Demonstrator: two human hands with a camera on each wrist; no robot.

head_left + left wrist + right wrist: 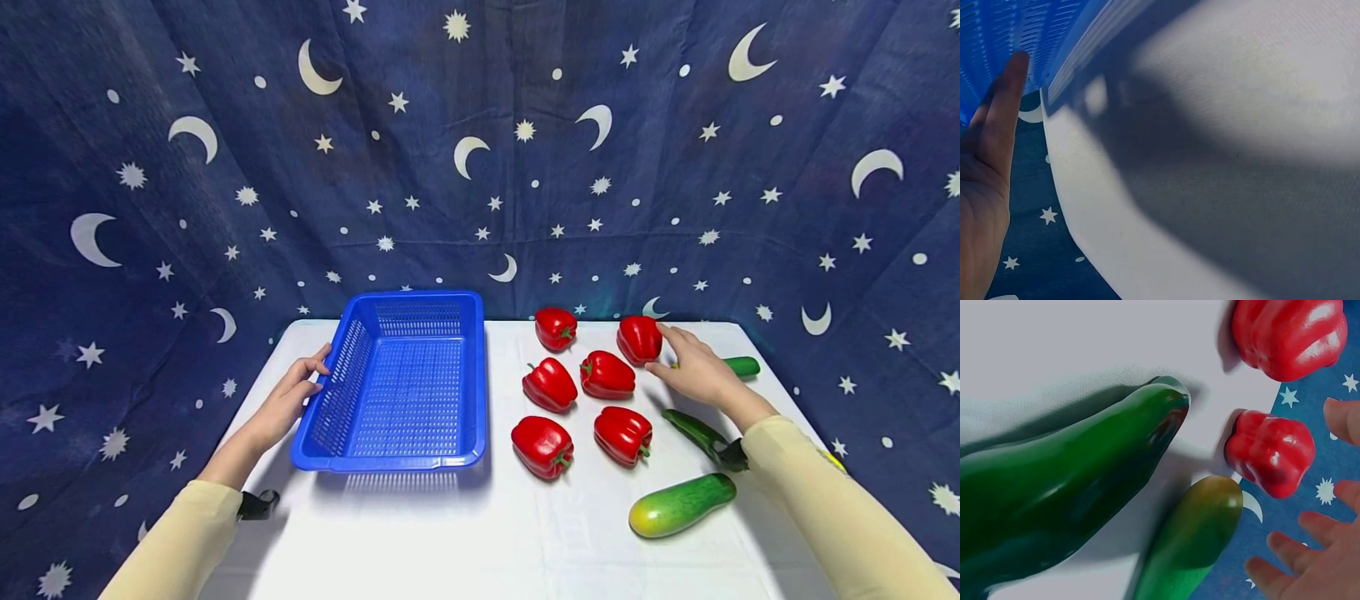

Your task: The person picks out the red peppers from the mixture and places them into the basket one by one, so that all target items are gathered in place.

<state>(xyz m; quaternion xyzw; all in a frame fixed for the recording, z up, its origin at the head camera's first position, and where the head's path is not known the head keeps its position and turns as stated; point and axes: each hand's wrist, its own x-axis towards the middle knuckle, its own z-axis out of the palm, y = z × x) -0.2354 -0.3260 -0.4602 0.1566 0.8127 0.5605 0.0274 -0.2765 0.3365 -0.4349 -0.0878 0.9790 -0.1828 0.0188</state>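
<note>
My left hand (288, 396) lies along the left side of a blue plastic basket (480, 400), fingers at the rim. The left wrist view shows straight fingers (1004, 106) against the slotted basket wall. At the right my right hand (697, 367) is spread, thumb and fingertips right beside a red bell pepper (639, 340) at the back. Its fingers hold nothing in the right wrist view. Beneath it is a green cucumber (742, 366), partly hidden, and a dark green vegetable (693, 431) lies below the wrist.
Several more red bell peppers (550, 385) lie between basket and right hand. A green and yellow cucumber (681, 505) is near the front right. The white table (420, 542) ends at a dark blue curtain (420, 167) with moons and stars.
</note>
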